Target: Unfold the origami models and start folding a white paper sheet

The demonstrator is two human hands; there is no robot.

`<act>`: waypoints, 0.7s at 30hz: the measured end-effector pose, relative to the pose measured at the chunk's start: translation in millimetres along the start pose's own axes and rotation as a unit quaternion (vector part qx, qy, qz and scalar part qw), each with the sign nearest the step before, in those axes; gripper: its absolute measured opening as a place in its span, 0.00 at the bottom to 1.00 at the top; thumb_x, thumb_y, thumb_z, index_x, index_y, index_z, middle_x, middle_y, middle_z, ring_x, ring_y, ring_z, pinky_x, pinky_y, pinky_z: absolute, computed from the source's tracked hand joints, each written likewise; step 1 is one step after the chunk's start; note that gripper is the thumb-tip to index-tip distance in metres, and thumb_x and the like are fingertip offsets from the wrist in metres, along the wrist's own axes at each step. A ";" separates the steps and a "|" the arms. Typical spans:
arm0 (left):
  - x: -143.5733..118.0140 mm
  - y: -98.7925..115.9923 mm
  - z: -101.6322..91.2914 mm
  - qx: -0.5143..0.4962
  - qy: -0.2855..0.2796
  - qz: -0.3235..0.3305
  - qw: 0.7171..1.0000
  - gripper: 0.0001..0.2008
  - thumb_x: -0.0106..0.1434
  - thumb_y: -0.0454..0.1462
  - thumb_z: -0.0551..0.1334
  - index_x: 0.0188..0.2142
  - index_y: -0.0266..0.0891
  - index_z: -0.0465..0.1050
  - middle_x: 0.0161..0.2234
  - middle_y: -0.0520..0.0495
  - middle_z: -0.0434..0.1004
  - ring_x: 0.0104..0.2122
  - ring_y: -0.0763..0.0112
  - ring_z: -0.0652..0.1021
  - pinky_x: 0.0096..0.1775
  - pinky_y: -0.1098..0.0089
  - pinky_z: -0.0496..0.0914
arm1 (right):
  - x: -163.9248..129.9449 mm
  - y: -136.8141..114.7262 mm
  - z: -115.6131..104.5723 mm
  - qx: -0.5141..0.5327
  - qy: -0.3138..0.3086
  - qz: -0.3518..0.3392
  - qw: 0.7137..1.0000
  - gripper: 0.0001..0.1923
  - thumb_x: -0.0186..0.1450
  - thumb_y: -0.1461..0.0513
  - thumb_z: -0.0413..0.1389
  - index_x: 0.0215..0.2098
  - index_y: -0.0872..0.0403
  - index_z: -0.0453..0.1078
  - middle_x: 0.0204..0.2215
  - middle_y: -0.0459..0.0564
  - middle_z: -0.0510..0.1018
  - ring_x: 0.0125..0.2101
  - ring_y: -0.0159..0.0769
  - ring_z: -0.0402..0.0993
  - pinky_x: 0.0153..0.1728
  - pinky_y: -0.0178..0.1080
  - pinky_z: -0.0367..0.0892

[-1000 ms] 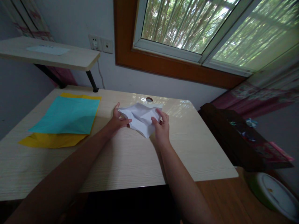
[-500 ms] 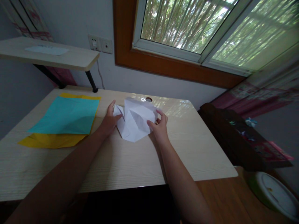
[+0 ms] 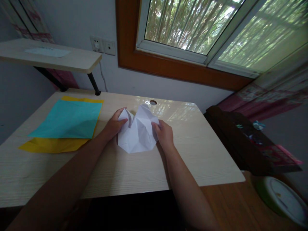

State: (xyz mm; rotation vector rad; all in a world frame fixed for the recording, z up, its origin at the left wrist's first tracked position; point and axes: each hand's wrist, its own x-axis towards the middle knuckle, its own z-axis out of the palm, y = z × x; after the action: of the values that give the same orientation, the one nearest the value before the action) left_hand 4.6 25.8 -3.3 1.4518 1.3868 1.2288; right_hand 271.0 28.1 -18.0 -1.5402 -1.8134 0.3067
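Two hands hold a white paper (image 3: 137,133) on a pale wood desk (image 3: 134,166). The paper has many folds in it. Its low part lies on the desk, and two points of it stick up at the top, with a dip between them.

The left hand (image 3: 113,125) is at the left edge of the paper. Its fingers are closed on the left point, thumb in front. The right hand (image 3: 164,134) is at the right edge. Its thumb lies on top of the paper and the other fingers are curled by the edge, so it grips the paper too.

To the left on the desk lies a blue sheet (image 3: 69,119). It lies on top of a yellow sheet (image 3: 54,144), which peeks out at the near and far sides. Both are well apart from the white paper.

Just past the paper there is a round hole (image 3: 152,102) in the desk. A shelf (image 3: 55,57) stands over the back left corner, with a pale sheet on it. On the wall is a socket (image 3: 102,45), and a window (image 3: 199,32) shows green plants outside. To the right is a dark box (image 3: 243,138), and a green and white tub (image 3: 280,199) sits low on the floor.

No words can be read on any of these things.
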 end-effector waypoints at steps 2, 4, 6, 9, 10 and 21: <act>0.8 -2.7 -0.2 -0.010 0.007 -0.009 1.000 0.29 0.60 0.40 0.63 0.62 0.43 0.67 0.57 0.44 0.73 0.53 0.55 0.74 0.58 0.56 0.66 | -0.9 -2.1 -2.4 -0.012 -0.008 0.012 1.000 0.18 0.70 0.49 0.51 0.30 0.51 0.72 0.25 0.48 0.75 0.27 0.38 0.69 0.31 0.39 0.59; 2.5 -6.5 -0.1 -0.035 0.018 -0.015 0.999 0.28 0.61 0.41 0.62 0.61 0.43 0.67 0.56 0.44 0.74 0.52 0.55 0.75 0.57 0.56 0.67 | -1.4 -4.1 -3.9 0.000 -0.002 0.018 1.000 0.21 0.70 0.48 0.51 0.25 0.50 0.67 0.21 0.46 0.72 0.24 0.36 0.66 0.28 0.38 0.55; 4.4 -10.1 -0.2 -0.062 0.031 -0.019 0.997 0.26 0.61 0.42 0.62 0.59 0.42 0.69 0.53 0.44 0.76 0.50 0.56 0.76 0.54 0.57 0.69 | -1.6 -5.2 -4.3 0.019 0.000 0.023 1.000 0.21 0.70 0.48 0.50 0.24 0.50 0.64 0.20 0.44 0.70 0.24 0.36 0.64 0.27 0.38 0.54; 6.9 -13.6 -1.3 -0.077 0.046 -0.022 0.996 0.23 0.61 0.43 0.62 0.56 0.42 0.71 0.49 0.44 0.78 0.47 0.56 0.77 0.50 0.58 0.72 | -1.6 -4.9 -3.5 0.040 -0.002 0.032 0.999 0.21 0.69 0.47 0.51 0.24 0.50 0.63 0.20 0.44 0.69 0.24 0.36 0.64 0.27 0.37 0.53; 7.5 -14.4 -1.8 -0.076 0.050 -0.019 0.996 0.22 0.61 0.43 0.62 0.55 0.42 0.71 0.48 0.44 0.78 0.46 0.56 0.77 0.49 0.58 0.72 | -1.6 -4.4 -3.1 0.047 -0.002 0.036 0.998 0.22 0.69 0.47 0.51 0.23 0.50 0.63 0.20 0.44 0.68 0.24 0.35 0.63 0.27 0.37 0.53; 15.8 -21.1 -5.6 -0.029 0.083 0.013 0.996 0.23 0.62 0.44 0.63 0.54 0.39 0.69 0.50 0.41 0.77 0.48 0.57 0.77 0.52 0.58 0.70 | -0.7 0.7 2.5 0.187 -0.022 0.105 0.976 0.21 0.64 0.46 0.55 0.22 0.51 0.63 0.19 0.41 0.63 0.23 0.32 0.58 0.25 0.35 0.52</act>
State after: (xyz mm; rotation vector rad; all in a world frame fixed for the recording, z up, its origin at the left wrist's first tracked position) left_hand -7.0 43.4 -20.1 1.3577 1.4331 1.4201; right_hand 270.0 28.2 -20.5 -1.4611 -1.5178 0.7438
